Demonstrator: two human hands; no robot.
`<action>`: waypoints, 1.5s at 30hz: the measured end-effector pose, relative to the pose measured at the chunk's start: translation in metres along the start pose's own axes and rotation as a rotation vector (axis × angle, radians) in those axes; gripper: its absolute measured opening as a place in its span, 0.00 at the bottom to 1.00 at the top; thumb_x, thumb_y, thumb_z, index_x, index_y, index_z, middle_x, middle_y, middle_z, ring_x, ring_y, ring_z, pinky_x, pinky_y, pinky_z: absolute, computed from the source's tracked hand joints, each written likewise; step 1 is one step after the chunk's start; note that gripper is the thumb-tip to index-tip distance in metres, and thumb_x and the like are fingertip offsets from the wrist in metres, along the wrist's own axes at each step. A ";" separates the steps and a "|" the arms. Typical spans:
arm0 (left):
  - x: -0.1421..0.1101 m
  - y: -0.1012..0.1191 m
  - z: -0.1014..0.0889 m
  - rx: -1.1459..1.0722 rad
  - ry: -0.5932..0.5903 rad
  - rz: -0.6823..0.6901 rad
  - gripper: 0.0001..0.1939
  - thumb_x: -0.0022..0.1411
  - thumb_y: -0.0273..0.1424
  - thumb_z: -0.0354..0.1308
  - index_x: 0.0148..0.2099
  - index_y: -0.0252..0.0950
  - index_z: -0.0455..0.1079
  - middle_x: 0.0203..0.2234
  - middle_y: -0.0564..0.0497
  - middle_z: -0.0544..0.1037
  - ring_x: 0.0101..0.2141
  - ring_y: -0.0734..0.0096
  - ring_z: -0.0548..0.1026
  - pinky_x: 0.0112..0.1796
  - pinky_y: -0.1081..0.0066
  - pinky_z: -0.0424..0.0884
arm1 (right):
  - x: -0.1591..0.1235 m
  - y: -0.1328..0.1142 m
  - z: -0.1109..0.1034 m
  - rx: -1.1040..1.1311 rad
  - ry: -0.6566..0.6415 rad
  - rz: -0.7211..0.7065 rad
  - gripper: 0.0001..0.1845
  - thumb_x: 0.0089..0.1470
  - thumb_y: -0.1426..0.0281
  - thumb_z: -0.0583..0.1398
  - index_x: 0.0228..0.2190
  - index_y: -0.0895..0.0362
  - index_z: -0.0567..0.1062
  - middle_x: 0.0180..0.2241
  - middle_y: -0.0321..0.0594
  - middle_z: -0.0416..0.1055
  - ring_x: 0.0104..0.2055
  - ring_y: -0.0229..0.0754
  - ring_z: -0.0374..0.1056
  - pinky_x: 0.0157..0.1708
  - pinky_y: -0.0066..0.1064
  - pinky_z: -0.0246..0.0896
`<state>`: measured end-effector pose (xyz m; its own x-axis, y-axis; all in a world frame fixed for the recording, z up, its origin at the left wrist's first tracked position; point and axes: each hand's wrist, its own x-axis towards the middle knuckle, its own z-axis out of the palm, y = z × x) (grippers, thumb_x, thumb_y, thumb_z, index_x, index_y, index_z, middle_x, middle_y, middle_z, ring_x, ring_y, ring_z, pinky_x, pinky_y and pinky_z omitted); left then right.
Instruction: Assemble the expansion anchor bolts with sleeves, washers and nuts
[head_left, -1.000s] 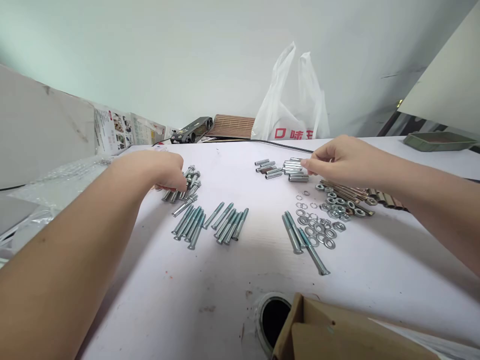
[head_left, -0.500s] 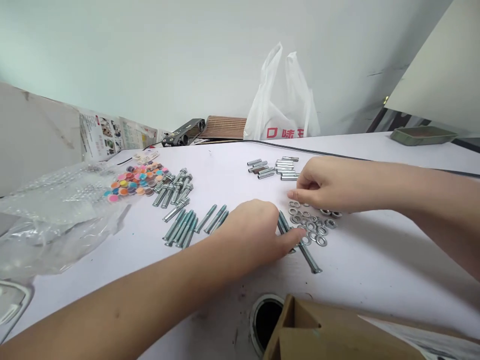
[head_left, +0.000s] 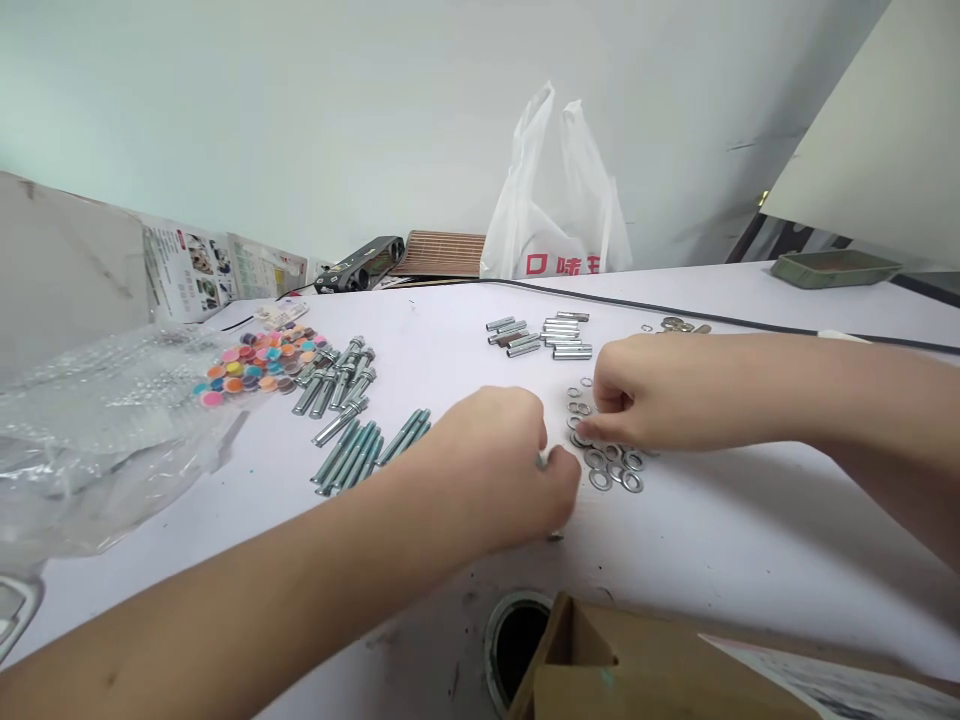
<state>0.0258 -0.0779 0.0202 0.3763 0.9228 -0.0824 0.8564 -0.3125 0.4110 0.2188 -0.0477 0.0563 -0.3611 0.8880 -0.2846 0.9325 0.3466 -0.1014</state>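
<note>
My left hand [head_left: 510,465] is closed low over the table, curled around metal bolts that it mostly hides. One bolt head [head_left: 555,537] peeks out beneath the fingers. To its left lie several long greenish-silver bolts [head_left: 352,458] side by side. My right hand [head_left: 637,390] has thumb and fingers drawn together at the pile of silver washers [head_left: 616,470], its thumb tip over the left part of the pile. Whether a washer is between those fingers is hidden. Beyond the hands, short metal sleeves [head_left: 566,338] lie in two small groups.
Assembled expansion bolts [head_left: 337,380] and colourful round caps [head_left: 255,360] are heaped at left beside a clear plastic bag [head_left: 97,430]. A cardboard box [head_left: 660,670] stands at the front, beside a round hole [head_left: 517,640]. A white carrier bag [head_left: 559,220] and black cable [head_left: 622,297] are behind.
My left hand has drawn the bolts beside the washers leftward, closing its thumb and fingers. My right hand has come slightly nearer, down onto the washers. The view has shifted a little.
</note>
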 end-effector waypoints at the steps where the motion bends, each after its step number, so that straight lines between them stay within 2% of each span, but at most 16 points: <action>1: -0.002 0.003 0.004 0.024 0.004 0.019 0.16 0.57 0.46 0.52 0.26 0.39 0.66 0.21 0.47 0.72 0.19 0.69 0.64 0.20 0.68 0.53 | 0.001 0.000 0.001 0.014 0.000 -0.015 0.27 0.46 0.56 0.64 0.09 0.54 0.60 0.11 0.35 0.59 0.10 0.34 0.50 0.13 0.33 0.39; 5: -0.006 0.006 0.015 0.135 -0.057 0.065 0.21 0.56 0.48 0.52 0.21 0.39 0.60 0.19 0.46 0.68 0.19 0.66 0.63 0.21 0.67 0.51 | 0.001 -0.003 0.008 0.027 -0.039 -0.052 0.15 0.42 0.56 0.66 0.16 0.52 0.73 0.16 0.37 0.69 0.16 0.41 0.63 0.13 0.33 0.45; 11: 0.000 0.002 0.005 0.025 -0.131 -0.045 0.19 0.59 0.45 0.49 0.22 0.39 0.58 0.18 0.49 0.68 0.16 0.70 0.61 0.19 0.68 0.52 | 0.003 -0.005 0.012 0.028 -0.075 -0.072 0.13 0.45 0.58 0.65 0.18 0.51 0.74 0.17 0.36 0.71 0.19 0.43 0.67 0.14 0.32 0.50; 13: 0.008 0.001 -0.001 -0.072 -0.097 -0.052 0.19 0.61 0.46 0.48 0.24 0.39 0.59 0.19 0.50 0.69 0.17 0.71 0.61 0.19 0.69 0.53 | 0.003 -0.005 0.012 0.036 -0.098 -0.076 0.13 0.47 0.59 0.64 0.17 0.52 0.74 0.16 0.36 0.71 0.18 0.42 0.66 0.14 0.32 0.50; 16: 0.022 -0.005 -0.005 -0.222 0.041 0.032 0.18 0.63 0.44 0.48 0.27 0.38 0.61 0.22 0.51 0.73 0.20 0.72 0.65 0.22 0.70 0.58 | 0.004 -0.004 0.012 0.038 -0.102 -0.086 0.13 0.48 0.59 0.63 0.18 0.52 0.75 0.16 0.36 0.70 0.18 0.42 0.65 0.14 0.32 0.50; 20: 0.035 -0.018 0.001 -0.284 0.173 0.157 0.15 0.66 0.40 0.46 0.32 0.37 0.64 0.27 0.51 0.77 0.26 0.71 0.70 0.28 0.70 0.61 | 0.002 -0.004 0.011 -0.030 -0.071 -0.053 0.16 0.46 0.56 0.64 0.16 0.52 0.75 0.15 0.37 0.69 0.17 0.42 0.64 0.14 0.32 0.48; 23: 0.037 -0.023 0.007 -0.189 0.158 0.213 0.14 0.67 0.40 0.46 0.32 0.37 0.63 0.27 0.51 0.76 0.27 0.70 0.70 0.28 0.69 0.60 | 0.001 -0.002 0.010 -0.048 -0.106 -0.032 0.17 0.45 0.56 0.64 0.16 0.53 0.74 0.15 0.37 0.68 0.17 0.41 0.63 0.14 0.32 0.46; 27: 0.037 -0.021 0.010 0.007 0.141 0.253 0.15 0.67 0.37 0.46 0.28 0.37 0.60 0.24 0.50 0.73 0.25 0.69 0.67 0.27 0.69 0.57 | 0.000 0.001 0.005 -0.013 -0.211 -0.075 0.13 0.46 0.59 0.62 0.18 0.53 0.75 0.19 0.37 0.70 0.21 0.41 0.64 0.17 0.31 0.48; 31: 0.037 -0.022 0.010 0.018 0.148 0.282 0.14 0.67 0.36 0.46 0.29 0.36 0.62 0.25 0.50 0.74 0.26 0.69 0.68 0.29 0.69 0.58 | 0.000 0.002 -0.006 0.052 -0.259 -0.061 0.16 0.48 0.55 0.61 0.22 0.53 0.75 0.20 0.36 0.68 0.21 0.39 0.60 0.18 0.31 0.48; 33: 0.037 -0.024 0.011 -0.026 0.142 0.285 0.13 0.66 0.36 0.47 0.31 0.36 0.64 0.25 0.51 0.74 0.26 0.70 0.68 0.28 0.70 0.59 | 0.000 0.002 -0.012 0.151 -0.222 -0.063 0.18 0.50 0.52 0.60 0.23 0.54 0.74 0.19 0.35 0.64 0.21 0.37 0.56 0.19 0.30 0.48; 37: 0.038 -0.028 0.012 -0.151 0.089 0.257 0.12 0.64 0.38 0.51 0.32 0.36 0.67 0.25 0.53 0.74 0.25 0.72 0.68 0.28 0.71 0.61 | 0.004 0.009 -0.020 0.337 -0.049 -0.031 0.19 0.52 0.51 0.58 0.26 0.53 0.74 0.20 0.33 0.60 0.20 0.34 0.51 0.19 0.30 0.48; 39: 0.039 -0.029 0.012 -0.193 0.063 0.235 0.12 0.62 0.39 0.52 0.32 0.36 0.68 0.25 0.53 0.75 0.26 0.73 0.69 0.28 0.72 0.62 | 0.007 0.016 -0.023 0.326 0.015 -0.001 0.17 0.51 0.52 0.59 0.28 0.52 0.75 0.21 0.33 0.62 0.21 0.35 0.53 0.20 0.30 0.49; 41: 0.039 -0.030 0.013 -0.200 0.062 0.230 0.12 0.62 0.39 0.53 0.32 0.36 0.69 0.25 0.53 0.75 0.26 0.73 0.69 0.29 0.72 0.62 | 0.009 0.025 -0.024 0.291 0.025 0.012 0.13 0.50 0.54 0.61 0.30 0.50 0.76 0.23 0.34 0.67 0.22 0.36 0.56 0.21 0.30 0.50; 45: 0.039 -0.030 0.015 -0.188 0.077 0.252 0.12 0.61 0.38 0.53 0.33 0.36 0.71 0.27 0.52 0.76 0.27 0.72 0.70 0.29 0.71 0.62 | 0.018 0.036 -0.020 0.245 0.063 0.076 0.10 0.50 0.64 0.58 0.35 0.49 0.76 0.25 0.36 0.70 0.21 0.38 0.58 0.20 0.32 0.51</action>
<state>0.0203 -0.0357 -0.0089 0.5344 0.8382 0.1092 0.6567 -0.4930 0.5707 0.2457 -0.0127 0.0668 -0.2827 0.9285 -0.2407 0.9284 0.2018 -0.3121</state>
